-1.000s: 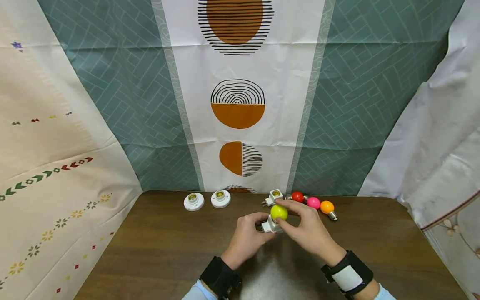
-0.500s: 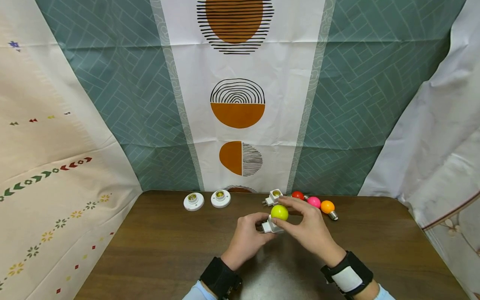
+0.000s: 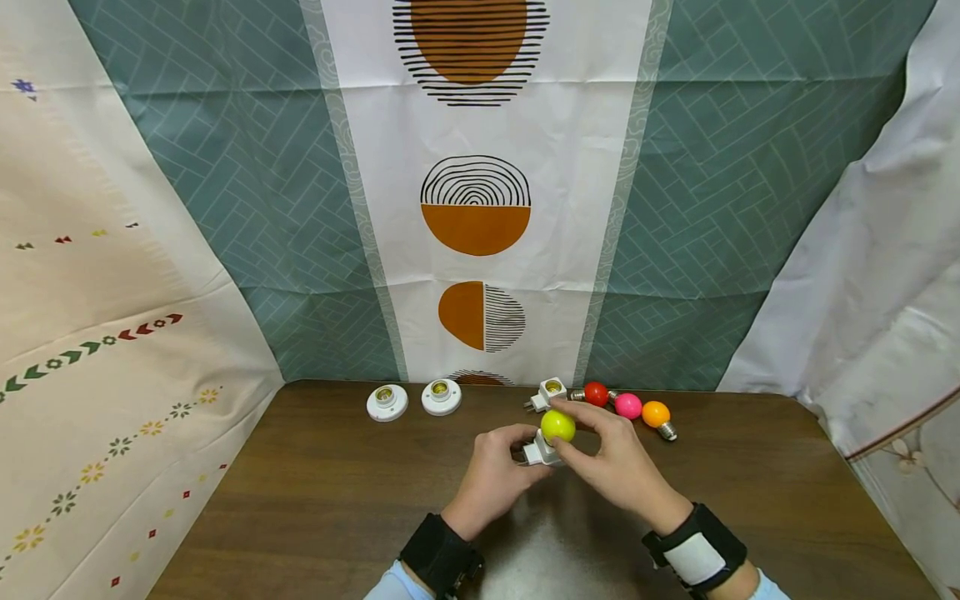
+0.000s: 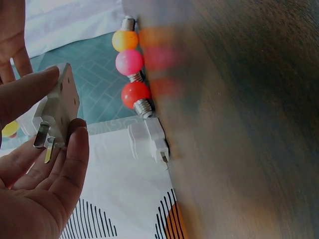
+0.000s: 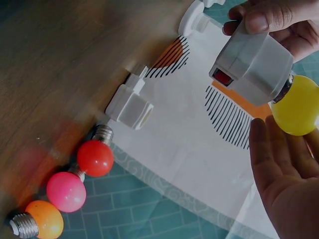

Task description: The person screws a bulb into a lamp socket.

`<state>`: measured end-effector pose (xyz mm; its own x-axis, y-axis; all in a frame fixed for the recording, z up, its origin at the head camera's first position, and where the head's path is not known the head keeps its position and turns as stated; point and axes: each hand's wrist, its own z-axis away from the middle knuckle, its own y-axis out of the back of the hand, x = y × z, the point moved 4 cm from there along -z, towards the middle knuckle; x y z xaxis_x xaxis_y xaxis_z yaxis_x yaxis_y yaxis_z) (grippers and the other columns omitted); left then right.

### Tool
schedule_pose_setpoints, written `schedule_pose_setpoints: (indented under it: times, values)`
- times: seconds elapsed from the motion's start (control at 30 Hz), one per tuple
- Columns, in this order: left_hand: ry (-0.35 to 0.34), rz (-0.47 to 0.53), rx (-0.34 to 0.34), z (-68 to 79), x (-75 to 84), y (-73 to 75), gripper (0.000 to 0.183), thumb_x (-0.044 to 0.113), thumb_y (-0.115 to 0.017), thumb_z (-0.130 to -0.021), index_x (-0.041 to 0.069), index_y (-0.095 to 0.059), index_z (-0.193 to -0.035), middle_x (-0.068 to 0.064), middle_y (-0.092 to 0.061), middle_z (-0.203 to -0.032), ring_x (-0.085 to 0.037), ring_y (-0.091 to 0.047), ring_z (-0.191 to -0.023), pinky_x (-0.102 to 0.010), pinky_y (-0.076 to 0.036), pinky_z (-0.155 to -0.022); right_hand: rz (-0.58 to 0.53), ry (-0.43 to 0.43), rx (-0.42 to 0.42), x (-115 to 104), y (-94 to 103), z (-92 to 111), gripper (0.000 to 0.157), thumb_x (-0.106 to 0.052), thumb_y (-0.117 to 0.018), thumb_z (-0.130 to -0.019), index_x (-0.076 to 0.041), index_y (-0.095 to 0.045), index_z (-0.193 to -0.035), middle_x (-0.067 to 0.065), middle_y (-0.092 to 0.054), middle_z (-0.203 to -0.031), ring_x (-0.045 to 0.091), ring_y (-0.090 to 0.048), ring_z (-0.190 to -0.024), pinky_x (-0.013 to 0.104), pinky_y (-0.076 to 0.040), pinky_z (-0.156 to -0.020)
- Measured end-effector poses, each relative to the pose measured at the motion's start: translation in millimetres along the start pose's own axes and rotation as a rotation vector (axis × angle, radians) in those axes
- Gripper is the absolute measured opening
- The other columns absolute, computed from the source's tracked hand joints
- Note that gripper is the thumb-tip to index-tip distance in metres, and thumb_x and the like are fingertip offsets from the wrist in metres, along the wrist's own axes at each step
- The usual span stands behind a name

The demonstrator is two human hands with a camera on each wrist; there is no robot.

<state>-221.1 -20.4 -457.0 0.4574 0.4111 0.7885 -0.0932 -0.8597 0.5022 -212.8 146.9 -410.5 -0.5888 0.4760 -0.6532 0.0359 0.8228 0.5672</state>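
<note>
My left hand [image 3: 491, 479] grips a white plug-in bulb socket [image 3: 538, 452] by its plug end, its thumb on one face and fingers behind. Two metal prongs [image 4: 50, 150] stick out towards the left wrist camera. A red switch [image 5: 222, 77] shows on its side in the right wrist view. A yellow light bulb [image 3: 557, 426] sits in the socket's mouth, with a sliver of its metal base [image 5: 283, 89] visible. My right hand [image 3: 618, 462] holds the bulb's globe between thumb and fingertips. Both things are raised off the table.
At the table's back edge stand two round white lamp holders [image 3: 387, 403] and a second plug-in socket [image 3: 547, 393]. Right of it lie red [image 3: 596, 393], pink [image 3: 627, 406] and orange [image 3: 656, 413] bulbs. A patterned cloth [image 3: 480, 125] hangs behind.
My right fingers lifted slightly along the bulb half a second ago and are now back lower on it, uncovering the red bulb's base again. The left hand and socket stay put.
</note>
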Motion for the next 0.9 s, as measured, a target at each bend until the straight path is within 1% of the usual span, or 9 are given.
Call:
schedule_pose_setpoints:
  times: [0.17, 0.23, 0.43, 0.53, 0.7, 0.8, 0.9]
  values:
    - [0.007, 0.003, -0.009, 0.5, 0.1, 0.1, 0.042, 0.019, -0.081, -0.069, 0.019, -0.064, -0.108, 0.011, -0.062, -0.093, -0.004, -0.059, -0.078, -0.021, -0.048, -0.066, -0.004, -0.027, 0.060, 0.9, 0.6, -1.2, 0.042, -0.036, -0.073, -0.078, -0.032, -0.061, -0.118, -0.017, -0.059, -0.112, 0.005, -0.055, -0.100, 0.027, -0.046, -0.080]
    - [0.008, 0.003, -0.008, 0.5, 0.1, 0.2, 0.042, 0.019, -0.081, -0.069, 0.019, -0.064, -0.108, 0.011, -0.062, -0.093, -0.004, -0.058, -0.078, -0.022, -0.048, -0.066, -0.015, -0.031, 0.070, 0.5, 1.1, -1.3, 0.042, -0.036, -0.074, -0.077, -0.032, -0.061, -0.117, -0.015, -0.060, -0.111, 0.005, -0.056, -0.099, 0.027, -0.047, -0.078]
    - [0.002, 0.014, 0.003, 0.4, 0.3, 0.5, 0.041, 0.019, -0.081, -0.069, 0.019, -0.064, -0.107, 0.011, -0.062, -0.094, -0.004, -0.059, -0.078, -0.022, -0.048, -0.066, -0.001, -0.014, 0.044, 0.0, 1.3, -0.6, 0.049, -0.036, -0.072, -0.079, -0.027, -0.056, -0.124, -0.013, -0.058, -0.117, 0.005, -0.055, -0.102, 0.027, -0.046, -0.081]
    - [0.003, 0.018, 0.005, 0.6, 0.6, 0.5, 0.042, 0.019, -0.081, -0.069, 0.019, -0.064, -0.108, 0.012, -0.062, -0.094, -0.005, -0.059, -0.079, -0.021, -0.048, -0.066, -0.007, -0.010, 0.023, -0.2, 1.2, 0.0, 0.048, -0.033, -0.071, -0.081, -0.027, -0.055, -0.127, -0.011, -0.057, -0.118, 0.006, -0.054, -0.104, 0.029, -0.045, -0.083]
    - [-0.001, 0.012, 0.002, 0.9, 0.9, 0.7, 0.042, 0.020, -0.081, -0.069, 0.019, -0.064, -0.108, 0.012, -0.062, -0.094, -0.005, -0.059, -0.079, -0.022, -0.048, -0.066, -0.005, 0.008, 0.014, -1.6, 1.7, -0.1, 0.045, -0.029, -0.071, -0.082, -0.026, -0.058, -0.124, -0.008, -0.058, -0.119, 0.007, -0.053, -0.108, 0.029, -0.044, -0.085]
    - [-0.005, 0.007, 0.001, 0.9, 0.6, 0.7, 0.042, 0.021, -0.081, -0.069, 0.019, -0.064, -0.108, 0.012, -0.062, -0.094, -0.005, -0.059, -0.079, -0.021, -0.047, -0.066, -0.002, 0.024, 0.028, -2.9, 2.1, -1.1, 0.043, -0.028, -0.073, -0.080, -0.023, -0.060, -0.121, -0.008, -0.059, -0.117, 0.008, -0.052, -0.109, 0.028, -0.044, -0.085]
    - [-0.006, 0.005, 0.000, 0.9, 0.1, 0.6, 0.042, 0.021, -0.081, -0.069, 0.019, -0.064, -0.108, 0.011, -0.062, -0.094, -0.004, -0.059, -0.079, -0.021, -0.047, -0.066, -0.013, 0.028, 0.048, -3.2, 2.3, -1.7, 0.042, -0.028, -0.074, -0.078, -0.022, -0.063, -0.118, -0.008, -0.060, -0.114, 0.008, -0.054, -0.106, 0.027, -0.045, -0.082]
